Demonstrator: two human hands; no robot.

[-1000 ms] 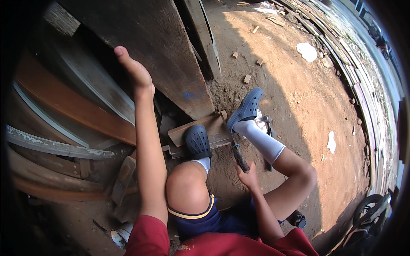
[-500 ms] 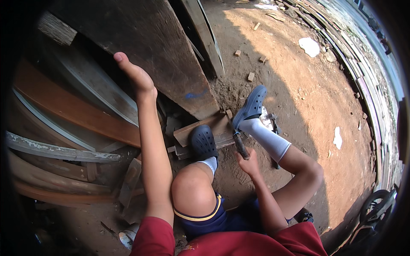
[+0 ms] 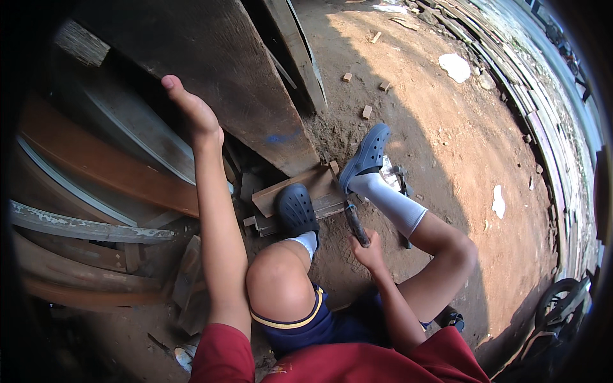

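My left hand (image 3: 198,116) is raised at the end of an outstretched arm, its thumb stretched out, beside a large dark plank (image 3: 223,70). Its other fingers are mostly hidden, and nothing shows in it. My right hand (image 3: 368,250) is closed round a dark rod-like handle (image 3: 355,223) with a bit of blue at its far end. What that handle belongs to cannot be made out. The far end lies close to a wooden board (image 3: 271,196) on the ground. My left foot, in a dark blue clog (image 3: 297,207), rests on the wood; the other clog (image 3: 369,152) is beyond the handle.
Curved-looking boards (image 3: 96,147) are stacked at the left. Beyond my right shin lies a dark-handled metal tool (image 3: 401,171), partly hidden. Small wood blocks (image 3: 366,112) lie scattered on the dirt ground. A wheeled vehicle (image 3: 562,306) stands at the right edge.
The whole view has shifted slightly, so things sit farther left. My right hand and the handle have come a little nearer to me. My left hand stays raised.
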